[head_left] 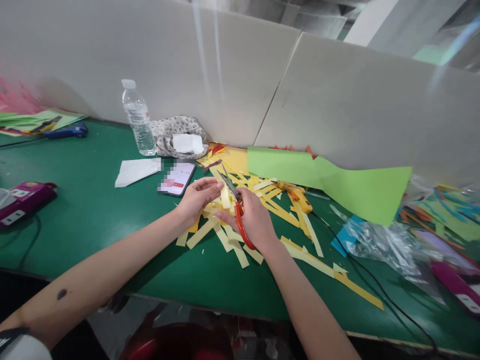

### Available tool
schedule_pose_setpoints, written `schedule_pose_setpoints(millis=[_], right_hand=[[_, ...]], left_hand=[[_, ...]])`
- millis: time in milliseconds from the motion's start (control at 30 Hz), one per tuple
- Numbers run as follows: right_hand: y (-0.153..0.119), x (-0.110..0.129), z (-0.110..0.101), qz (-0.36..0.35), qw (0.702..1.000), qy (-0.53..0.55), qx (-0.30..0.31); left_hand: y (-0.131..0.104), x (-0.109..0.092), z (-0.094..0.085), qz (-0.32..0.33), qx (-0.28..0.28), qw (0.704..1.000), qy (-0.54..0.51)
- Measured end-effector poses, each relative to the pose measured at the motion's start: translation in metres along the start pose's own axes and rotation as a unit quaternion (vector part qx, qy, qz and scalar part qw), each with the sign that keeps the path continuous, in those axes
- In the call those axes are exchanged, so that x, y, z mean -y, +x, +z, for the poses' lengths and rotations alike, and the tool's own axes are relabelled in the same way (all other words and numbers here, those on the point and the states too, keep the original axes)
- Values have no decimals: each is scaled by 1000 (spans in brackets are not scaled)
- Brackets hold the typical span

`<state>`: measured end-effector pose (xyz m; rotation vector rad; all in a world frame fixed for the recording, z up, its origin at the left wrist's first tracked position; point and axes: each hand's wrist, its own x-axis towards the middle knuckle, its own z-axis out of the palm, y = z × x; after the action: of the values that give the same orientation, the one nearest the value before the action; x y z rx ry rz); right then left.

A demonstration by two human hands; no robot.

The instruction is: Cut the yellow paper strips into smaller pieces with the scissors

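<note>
My right hand is wrapped round a pair of scissors with red handles, their blades pointing up and away from me. Pinched in the fingers of my left hand is a pale yellow paper strip, close beside the blades. Whether the blades touch the strip I cannot tell. Under and around both hands lies a loose pile of yellow paper strips, partly hidden by the hands. Just right of the pile is a yellow glue gun with a black cord.
On the green table stand a water bottle and a phone, with a spotted cloth behind. Green paper leans along the partition. Clear plastic lies right; purple power strips sit at both sides.
</note>
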<state>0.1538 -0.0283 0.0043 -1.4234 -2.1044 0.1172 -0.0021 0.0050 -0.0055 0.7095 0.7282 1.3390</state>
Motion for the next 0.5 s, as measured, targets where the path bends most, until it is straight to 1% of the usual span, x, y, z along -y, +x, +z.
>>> schedule_pose_setpoints(millis=[267,500], right_hand=[[0,3,-1,-6,1000,-27,13],[-1,3,-1,-8,1000,-16,8]], left_hand=[[-1,1,0,13,11,1000,0],[-1,2,1,-1,20,1000,-11]])
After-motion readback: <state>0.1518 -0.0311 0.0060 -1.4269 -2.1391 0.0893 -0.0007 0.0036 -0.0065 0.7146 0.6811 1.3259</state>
